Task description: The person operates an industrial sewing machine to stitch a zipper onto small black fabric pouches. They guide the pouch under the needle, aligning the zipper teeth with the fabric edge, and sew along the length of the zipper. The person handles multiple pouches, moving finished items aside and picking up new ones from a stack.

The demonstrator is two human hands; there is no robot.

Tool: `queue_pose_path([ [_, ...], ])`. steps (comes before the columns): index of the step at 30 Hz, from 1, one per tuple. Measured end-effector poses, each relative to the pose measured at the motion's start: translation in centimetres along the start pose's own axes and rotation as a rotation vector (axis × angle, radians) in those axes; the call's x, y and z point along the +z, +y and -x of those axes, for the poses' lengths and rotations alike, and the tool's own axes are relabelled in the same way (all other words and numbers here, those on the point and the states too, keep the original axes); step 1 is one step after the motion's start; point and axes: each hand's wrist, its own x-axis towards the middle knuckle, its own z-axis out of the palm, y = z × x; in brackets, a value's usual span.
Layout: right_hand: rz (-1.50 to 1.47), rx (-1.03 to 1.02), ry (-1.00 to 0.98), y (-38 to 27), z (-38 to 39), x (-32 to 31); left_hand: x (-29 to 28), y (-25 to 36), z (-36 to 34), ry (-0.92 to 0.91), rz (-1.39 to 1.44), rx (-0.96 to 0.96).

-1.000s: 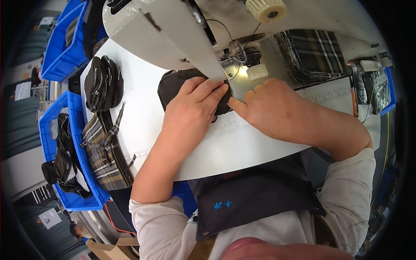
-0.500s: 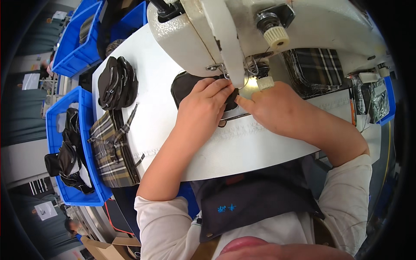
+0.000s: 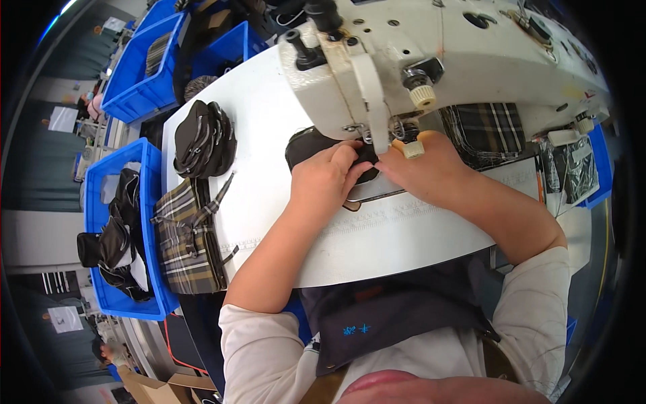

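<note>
**Under way, and not yet clear of the machine**

We find the dark piece on the white tabletop, its right edge beneath the head of the sewing machine. We judge the work on it to be partway: it is in place and being guided, but has not been taken out. How much of its edge is finished we cannot tell, since fingers and machine parts cover that spot.

Our left hand pinches the piece by its edge, thumb against fingers. Our right hand is bent in close beside it, fingertips meeting the left thumb; whether it grips the cloth or only presses, we cannot tell.

Now the count. We have one machine and one piece under it. To the left stands one stack of dark pouches, at least three, overlapping; below it lies one plaid item with a strap. To the right is one pile of plaid panels, too tight to number. We count at least four blue bins: three to the left, one to the right. The nearest holds dark goods too tangled to count.
</note>
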Motion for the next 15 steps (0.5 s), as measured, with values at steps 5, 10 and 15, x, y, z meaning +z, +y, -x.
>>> queue_pose_path([
  [5, 0.177, -0.05, 0.128, 0.4, 0.3, 2.7, 0.5, -0.3, 0.0, 0.05, -0.031, 0.029],
  [10, 0.286, -0.124, 0.201, 0.6, 0.2, 2.9, -0.5, 0.9, -0.2, -0.111, 0.056, -0.065],
  [15, 0.193, -0.106, 0.304, 0.5, -0.4, 3.2, 0.4, 0.7, 0.1, -0.019, -0.042, 0.011],
])
